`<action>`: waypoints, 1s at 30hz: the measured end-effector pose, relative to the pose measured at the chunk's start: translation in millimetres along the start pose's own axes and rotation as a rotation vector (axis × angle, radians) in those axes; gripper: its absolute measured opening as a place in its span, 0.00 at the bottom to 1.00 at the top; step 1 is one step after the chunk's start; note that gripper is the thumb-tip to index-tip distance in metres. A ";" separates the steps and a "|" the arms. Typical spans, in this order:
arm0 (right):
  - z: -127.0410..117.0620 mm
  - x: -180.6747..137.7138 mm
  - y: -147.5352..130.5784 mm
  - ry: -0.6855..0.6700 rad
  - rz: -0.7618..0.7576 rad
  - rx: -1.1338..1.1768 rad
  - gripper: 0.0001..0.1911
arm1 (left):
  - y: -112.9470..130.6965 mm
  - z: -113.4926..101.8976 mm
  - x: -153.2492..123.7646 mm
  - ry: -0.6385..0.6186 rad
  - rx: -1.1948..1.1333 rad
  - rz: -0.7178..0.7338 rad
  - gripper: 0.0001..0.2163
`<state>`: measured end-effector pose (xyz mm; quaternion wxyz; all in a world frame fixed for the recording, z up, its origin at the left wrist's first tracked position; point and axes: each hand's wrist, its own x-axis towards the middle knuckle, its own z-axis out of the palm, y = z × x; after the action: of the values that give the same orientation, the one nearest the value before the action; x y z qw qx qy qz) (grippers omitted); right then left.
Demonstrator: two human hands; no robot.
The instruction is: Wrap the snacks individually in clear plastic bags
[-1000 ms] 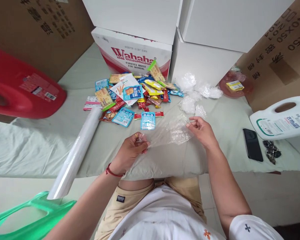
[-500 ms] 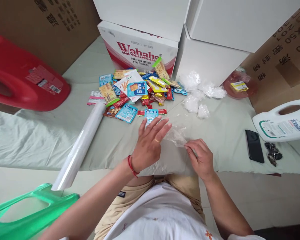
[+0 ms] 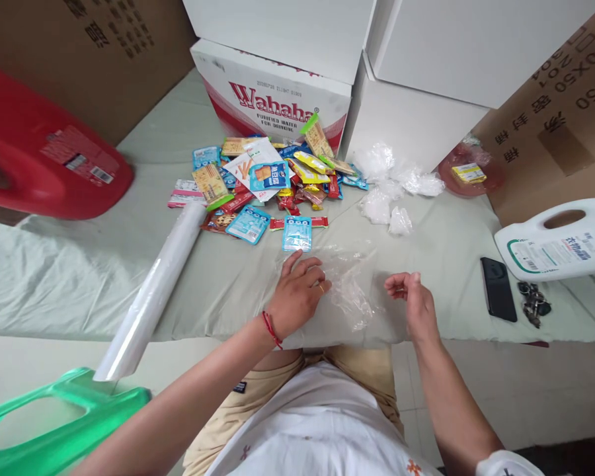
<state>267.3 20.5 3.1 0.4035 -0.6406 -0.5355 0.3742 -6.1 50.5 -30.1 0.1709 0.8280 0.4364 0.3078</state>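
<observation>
A sheet of clear plastic film (image 3: 350, 284) lies crumpled on the pale green cloth (image 3: 218, 277) in front of me. My left hand (image 3: 297, 294) rests flat on its left part, fingers stretched out. My right hand (image 3: 411, 301) hovers at the film's right edge with fingers curled in a pinch; whether it grips the film is hard to tell. Just beyond the film lies a light blue snack packet (image 3: 296, 233), at the near edge of a pile of colourful snack packets (image 3: 268, 178).
A roll of clear film (image 3: 151, 294) lies at the left, over the cloth's edge. Crumpled plastic balls (image 3: 389, 185), a red jug (image 3: 39, 158), a white jug (image 3: 558, 241), a black phone (image 3: 497, 289), keys (image 3: 533, 301), stacked boxes (image 3: 277, 99) and a green stool (image 3: 54, 423) surround the spot.
My left hand let go of the film's corner, lifted open, then came down flat on the film. My right hand moved nearer and then to the right along the film's edge.
</observation>
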 end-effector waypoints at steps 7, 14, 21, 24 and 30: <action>27.5 16.1 -39.2 -0.334 -0.067 -0.330 0.26 | 26.0 -4.5 -5.2 -0.014 0.022 0.081 0.14; 4.5 40.7 -22.3 -0.201 0.169 0.081 0.25 | -15.3 -30.6 -25.3 -0.016 -0.028 0.083 0.17; -20.4 60.6 9.0 -0.155 0.362 0.174 0.29 | -51.0 -52.0 -31.4 -0.117 -0.124 -0.061 0.16; -21.7 62.8 16.5 -0.203 0.359 0.068 0.26 | -55.7 -51.4 -28.0 -0.190 -0.152 -0.131 0.14; -47.7 53.6 3.3 -0.184 0.116 -0.355 0.17 | -41.7 -52.3 -30.7 -0.264 -0.141 -0.171 0.12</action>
<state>319.9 67.6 16.3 0.2115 -0.6947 -0.5897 0.3534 -79.4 49.2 -24.9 0.3097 0.8071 0.4565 0.2107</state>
